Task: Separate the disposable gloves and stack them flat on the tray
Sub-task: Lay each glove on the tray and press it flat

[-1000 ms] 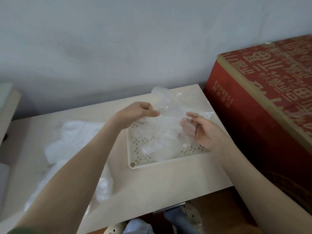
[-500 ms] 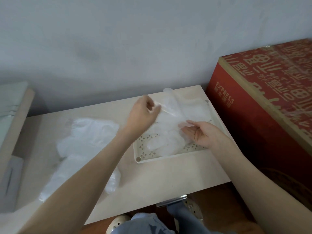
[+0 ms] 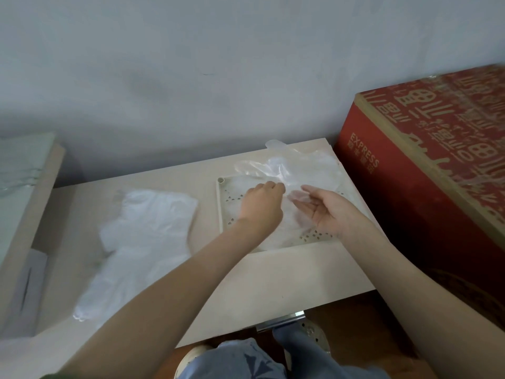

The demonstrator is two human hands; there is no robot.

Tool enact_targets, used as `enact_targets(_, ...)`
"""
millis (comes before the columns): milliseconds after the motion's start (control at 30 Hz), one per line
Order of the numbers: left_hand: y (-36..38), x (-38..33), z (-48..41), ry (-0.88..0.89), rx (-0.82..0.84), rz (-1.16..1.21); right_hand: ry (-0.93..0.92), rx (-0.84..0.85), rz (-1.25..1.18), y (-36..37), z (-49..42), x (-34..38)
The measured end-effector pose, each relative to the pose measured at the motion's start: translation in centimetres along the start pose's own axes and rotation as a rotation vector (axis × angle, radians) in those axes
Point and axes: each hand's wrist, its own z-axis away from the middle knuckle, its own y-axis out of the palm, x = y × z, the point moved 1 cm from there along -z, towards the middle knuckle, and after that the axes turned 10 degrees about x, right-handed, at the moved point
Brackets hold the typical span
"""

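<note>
A cream perforated tray (image 3: 222,212) lies on the right half of the table. Clear disposable gloves (image 3: 300,168) are spread over it, reaching past its far edge. My left hand (image 3: 261,205) hovers low over the tray with its fingers curled down onto the glove film. My right hand (image 3: 326,212) is palm-up beside it, fingers apart, with a thin fold of glove (image 3: 299,198) resting on its fingertips. A white heap of unsorted gloves (image 3: 144,236) lies on the table's left half.
A large red cardboard box (image 3: 426,170) stands tight against the table's right side. A pale shelf or board (image 3: 24,192) with a grey flat item (image 3: 26,291) borders the left. The wall is right behind. My knees and shoes show below the front edge.
My left hand has come down from pinching the lifted glove to pressing it on the tray. The glove now lies flatter. My right hand stays near the tray's right side.
</note>
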Motion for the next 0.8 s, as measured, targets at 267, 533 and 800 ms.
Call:
enact_targets(267,0.0,-1.7,1.3,0.137,-0.074,0.159,0.004,0.098,-0.046,1.6,0.3,0.0)
enact_targets(533,-0.1,0.7,0.5,-0.005,-0.12,-0.119,-0.051,0.127,0.052,0.9,0.6,0.4)
enact_targets(800,-2.1,2.9,0.6,0.182,0.222,-0.261,0.013,0.023,0.296,-2.0,0.2,0.7)
